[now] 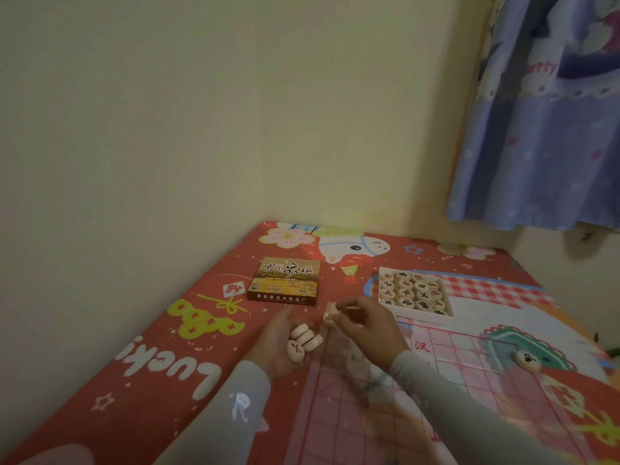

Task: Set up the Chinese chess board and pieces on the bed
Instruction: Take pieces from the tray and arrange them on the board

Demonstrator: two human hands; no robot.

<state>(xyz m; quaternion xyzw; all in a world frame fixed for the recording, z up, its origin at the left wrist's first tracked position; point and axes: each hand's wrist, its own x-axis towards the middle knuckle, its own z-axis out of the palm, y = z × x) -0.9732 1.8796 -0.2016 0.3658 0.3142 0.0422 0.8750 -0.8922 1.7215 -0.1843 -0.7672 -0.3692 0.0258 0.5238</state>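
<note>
A thin see-through chess board (446, 364) with red grid lines lies on the red patterned bed sheet. My left hand (278, 340) lies palm up at the board's far left corner and carries several round wooden pieces (303, 340). My right hand (369, 323) hovers over that corner and pinches one wooden piece (333, 308) in its fingertips. Another piece (328, 319) sits just below it on the board's corner. A lone black-marked piece (527, 360) lies on the board's right side. A white tray (382, 297) beyond the board holds several more pieces.
The box lid (284, 280) printed "Chinese chess" lies on the bed behind my left hand. A cream wall runs along the bed's left and far sides. A blue curtain (543, 129) hangs at the upper right. The bed's right edge (570, 317) drops off past the tray.
</note>
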